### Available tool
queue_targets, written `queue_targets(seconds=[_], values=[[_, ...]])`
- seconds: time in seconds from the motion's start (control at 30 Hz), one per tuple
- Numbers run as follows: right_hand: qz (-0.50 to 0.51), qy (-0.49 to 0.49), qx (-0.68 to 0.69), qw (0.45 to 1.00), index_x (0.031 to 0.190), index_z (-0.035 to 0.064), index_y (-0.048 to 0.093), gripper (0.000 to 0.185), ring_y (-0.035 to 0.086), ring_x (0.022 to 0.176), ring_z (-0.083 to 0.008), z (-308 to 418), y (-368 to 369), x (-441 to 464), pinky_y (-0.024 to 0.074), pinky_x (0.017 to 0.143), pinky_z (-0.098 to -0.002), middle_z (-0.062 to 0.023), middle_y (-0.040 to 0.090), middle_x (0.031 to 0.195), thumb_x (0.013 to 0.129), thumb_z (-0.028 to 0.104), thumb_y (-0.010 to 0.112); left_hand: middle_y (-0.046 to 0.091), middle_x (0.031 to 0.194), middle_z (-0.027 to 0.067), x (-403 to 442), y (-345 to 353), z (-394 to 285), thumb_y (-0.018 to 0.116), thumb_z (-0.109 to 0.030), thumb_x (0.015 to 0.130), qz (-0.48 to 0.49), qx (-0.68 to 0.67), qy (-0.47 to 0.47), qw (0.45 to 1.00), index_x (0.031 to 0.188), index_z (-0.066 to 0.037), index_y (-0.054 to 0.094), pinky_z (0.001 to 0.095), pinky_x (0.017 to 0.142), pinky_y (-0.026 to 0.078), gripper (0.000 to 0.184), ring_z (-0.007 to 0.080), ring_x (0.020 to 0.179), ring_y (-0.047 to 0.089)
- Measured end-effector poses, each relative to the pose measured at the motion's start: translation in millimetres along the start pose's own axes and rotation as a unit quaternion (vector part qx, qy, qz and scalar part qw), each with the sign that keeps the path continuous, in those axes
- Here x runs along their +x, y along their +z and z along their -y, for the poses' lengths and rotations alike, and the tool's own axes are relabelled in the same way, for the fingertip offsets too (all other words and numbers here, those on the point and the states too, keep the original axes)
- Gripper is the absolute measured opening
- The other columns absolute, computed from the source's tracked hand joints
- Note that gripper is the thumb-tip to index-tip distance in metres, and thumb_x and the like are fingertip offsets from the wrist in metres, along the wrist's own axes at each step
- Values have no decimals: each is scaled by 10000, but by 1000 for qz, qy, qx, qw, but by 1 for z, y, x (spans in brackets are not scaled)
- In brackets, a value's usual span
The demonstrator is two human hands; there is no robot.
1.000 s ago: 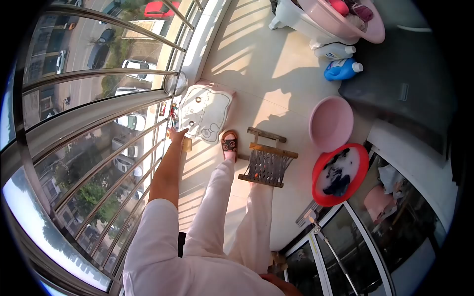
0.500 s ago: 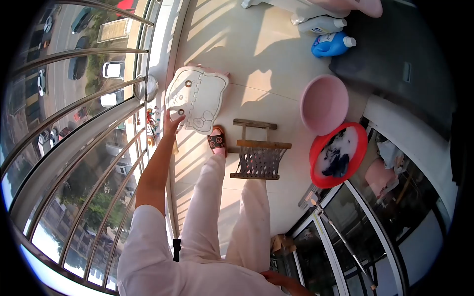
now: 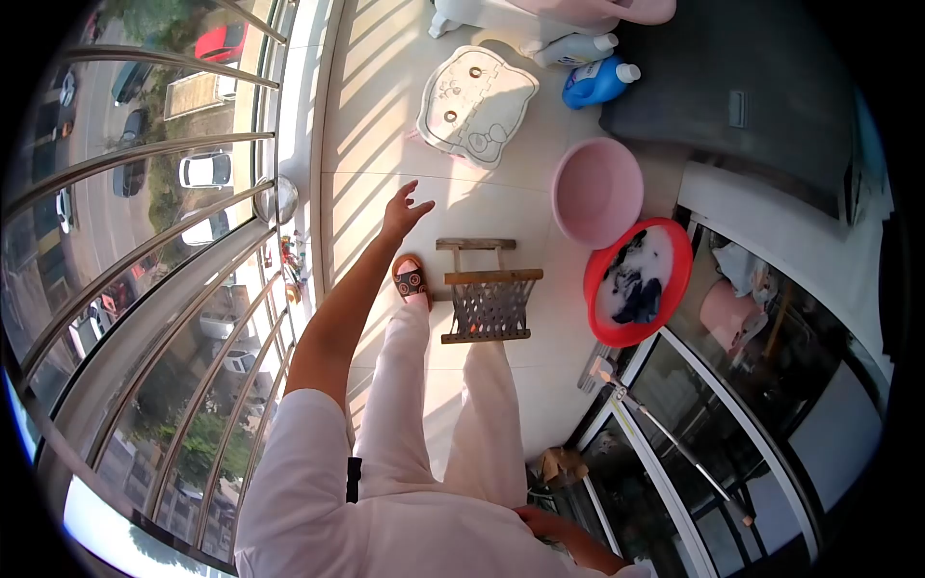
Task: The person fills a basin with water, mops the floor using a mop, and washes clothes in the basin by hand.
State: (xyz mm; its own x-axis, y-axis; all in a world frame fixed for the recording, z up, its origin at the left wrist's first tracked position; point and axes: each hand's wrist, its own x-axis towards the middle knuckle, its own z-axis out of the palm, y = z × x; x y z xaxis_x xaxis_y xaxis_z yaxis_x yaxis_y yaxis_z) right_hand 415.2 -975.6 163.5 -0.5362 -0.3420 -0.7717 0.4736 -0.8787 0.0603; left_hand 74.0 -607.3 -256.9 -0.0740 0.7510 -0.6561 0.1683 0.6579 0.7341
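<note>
My left hand (image 3: 409, 210) is stretched out over the tiled floor with its fingers apart and nothing in it. Beyond it, not touching, stands a low white and pink stool (image 3: 479, 104) with a cat-shaped top. My right hand (image 3: 541, 521) rests low against my body at the bottom, its fingers hidden. Between my feet and the basins is a wooden folding stool (image 3: 490, 306) with a woven seat. The red basin (image 3: 594, 310) holds dark cloth in sudsy water, and a pink basin (image 3: 597, 193) adjoins it.
Metal railings (image 3: 173, 144) with windows run along the left. A blue bottle (image 3: 594, 84) and a white bottle (image 3: 575, 50) stand by a large dark box (image 3: 723, 87). Glass doors (image 3: 674, 385) and a long pole (image 3: 674, 445) are at the lower right.
The cat-shaped stool has moved away from the railing, to the right and farther from me. My left hand has let go of it and now hangs apart from it.
</note>
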Motion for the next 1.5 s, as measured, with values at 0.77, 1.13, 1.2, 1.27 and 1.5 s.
queue_targets(seconds=[0.77,1.13,1.2,1.27,1.5], values=[[-140,-141,-181,963,1056,19,577,299,509,875,-89,88,-3,-112,411,807,-265,-15,606,942,805,181,590,573,1062,157,-395,-113,-101,721,-443,640,287,343,-2,894,1055,-40,582,367,876,419,595,304,998,538],[-172,-219,-222,935,1034,24,593,279,528,803,-85,155,-103,-209,441,718,-250,-27,615,886,788,153,582,631,774,71,-383,-66,-169,724,-246,670,356,268,-61,893,882,-88,643,307,706,455,276,186,772,592],[-126,-225,-258,931,1072,31,585,312,538,850,-93,178,-150,-212,435,761,-253,-34,619,933,782,145,588,628,762,67,-375,-52,-210,701,-204,693,347,211,-61,912,873,-93,641,307,694,452,220,179,756,586],[-71,-221,-297,926,1091,30,578,329,539,884,-96,206,-198,-230,428,792,-258,-37,620,960,780,137,590,629,771,47,-365,-38,-279,663,-134,715,396,208,-96,889,887,-71,631,279,698,447,186,138,737,562],[113,-181,-290,933,1165,22,532,394,516,946,-82,265,-275,-294,405,857,-267,-28,603,1049,776,72,576,647,912,68,-315,19,-383,647,-91,664,572,235,-176,766,1002,-52,620,284,757,465,341,140,830,582]])
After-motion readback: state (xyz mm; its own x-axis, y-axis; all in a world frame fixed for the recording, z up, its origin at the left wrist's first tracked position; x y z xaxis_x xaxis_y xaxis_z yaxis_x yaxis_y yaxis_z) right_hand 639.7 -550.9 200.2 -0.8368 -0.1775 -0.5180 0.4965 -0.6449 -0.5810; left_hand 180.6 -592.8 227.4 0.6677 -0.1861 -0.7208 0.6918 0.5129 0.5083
